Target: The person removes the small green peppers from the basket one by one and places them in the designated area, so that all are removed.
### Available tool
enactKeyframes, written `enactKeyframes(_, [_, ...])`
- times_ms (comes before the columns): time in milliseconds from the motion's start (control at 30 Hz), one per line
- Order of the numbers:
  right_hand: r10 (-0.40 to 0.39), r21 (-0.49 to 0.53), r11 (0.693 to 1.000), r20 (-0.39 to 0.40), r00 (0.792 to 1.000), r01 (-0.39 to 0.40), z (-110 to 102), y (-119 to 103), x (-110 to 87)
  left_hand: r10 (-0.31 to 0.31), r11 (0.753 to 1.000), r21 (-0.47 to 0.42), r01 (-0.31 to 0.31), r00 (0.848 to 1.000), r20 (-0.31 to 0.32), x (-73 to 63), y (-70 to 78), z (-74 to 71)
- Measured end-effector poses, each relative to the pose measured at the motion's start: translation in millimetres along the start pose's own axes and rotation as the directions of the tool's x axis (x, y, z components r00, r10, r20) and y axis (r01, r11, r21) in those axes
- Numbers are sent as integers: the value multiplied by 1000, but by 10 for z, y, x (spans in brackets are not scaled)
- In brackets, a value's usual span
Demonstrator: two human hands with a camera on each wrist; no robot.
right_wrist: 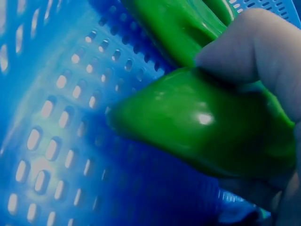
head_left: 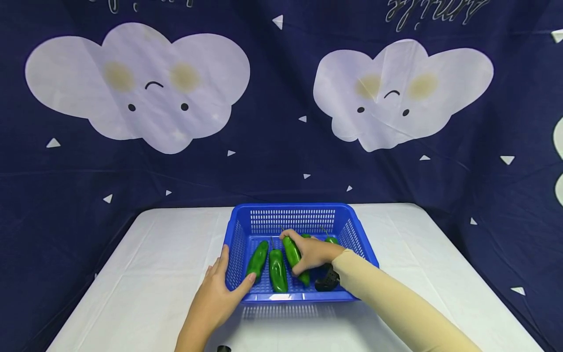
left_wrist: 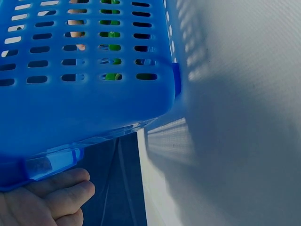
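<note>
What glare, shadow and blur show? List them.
Head: glare on the front rim of the blue basket, slotted light on the white table. Left wrist: dim, bluish, a shadow across the table. Right wrist: a highlight on the held green pepper, soft focus.

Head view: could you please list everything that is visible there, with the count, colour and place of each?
Basket: 1, blue, on the table
Long peppers: at least 4, probably 5, green, in the basket, some partly hidden
Table: 1, white, under the basket
Backdrop: 1, dark blue, behind the table
Clouds: 2, whitish, printed on the backdrop
Triangles: several, white, scattered over the backdrop
Lettering: dark with pale outlines, cut off at the top edge
Black object: 1, black, cut off at the bottom edge, unclear what
Black device: 1, black, near the right wrist
Left hand: 1, bare, at the basket's near left corner
Right hand: 1, bare, holding a pepper
Sleeve: 1, cream, right arm
</note>
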State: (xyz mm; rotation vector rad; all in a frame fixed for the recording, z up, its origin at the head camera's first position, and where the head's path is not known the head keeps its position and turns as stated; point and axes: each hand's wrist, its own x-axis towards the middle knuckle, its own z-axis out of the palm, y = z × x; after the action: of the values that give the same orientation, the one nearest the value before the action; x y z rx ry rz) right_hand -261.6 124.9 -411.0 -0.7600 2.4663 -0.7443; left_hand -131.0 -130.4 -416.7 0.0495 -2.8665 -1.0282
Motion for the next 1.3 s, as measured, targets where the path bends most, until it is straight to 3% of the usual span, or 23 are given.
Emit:
enactKeyframes(200, [-80,169,983,1,997,79,7,8,18,11,1000,1,-11,1000,-7,0,-2,8])
enactKeyframes(433, [-87,236,968,-16,996,88,6,27,17,20,1000,-3,-20,1000,-8,-13,-6,14])
enactKeyframes(967, [-72,317,944,-68,995,90,8,167,154,12,1000,-5,-12,1000,-3,-12,7,23])
enactKeyframes(1300, [-53,351,933,-89,995,81,-16,168,154,18,997,-80,-18,1000,-8,-14,-16,27])
